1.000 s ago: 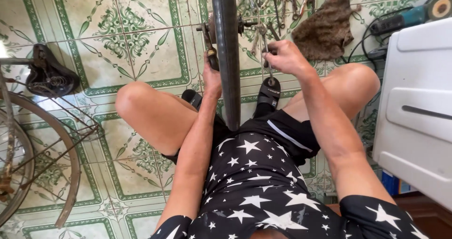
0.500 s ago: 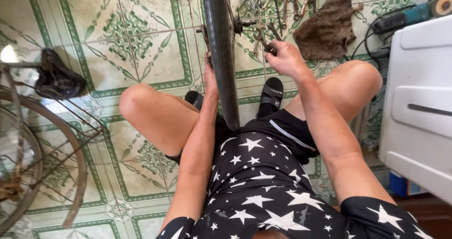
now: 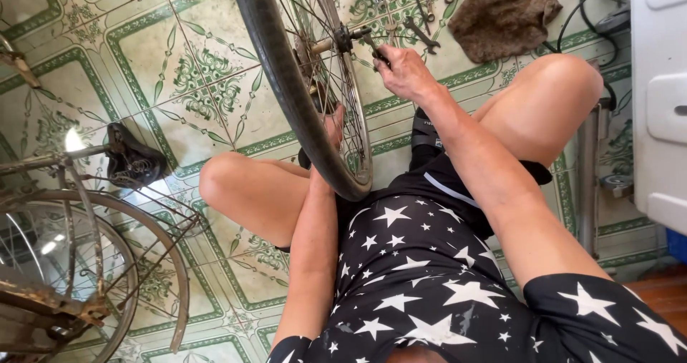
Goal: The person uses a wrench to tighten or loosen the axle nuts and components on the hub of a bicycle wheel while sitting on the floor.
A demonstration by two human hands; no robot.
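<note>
One bicycle wheel [image 3: 300,84] standing upright between two bare knees, over the middle of the tiled floor [image 3: 179,84]. One spanner [image 3: 372,45] at its axle. Two hands: right hand [image 3: 404,73], left hand [image 3: 333,127]. One brown rag [image 3: 504,9] near the floor's far edge. Several loose wrenches [image 3: 418,34] beside it, too tangled for an exact count. One bicycle [image 3: 79,263] at the left edge, with one black saddle [image 3: 132,163]. One white cabinet [image 3: 658,98] at the right edge.

A bicycle wheel [image 3: 300,84] is held upright between the knees; a wrench [image 3: 373,47] at its axle [image 3: 336,41] is gripped by the right hand [image 3: 404,73].
</note>
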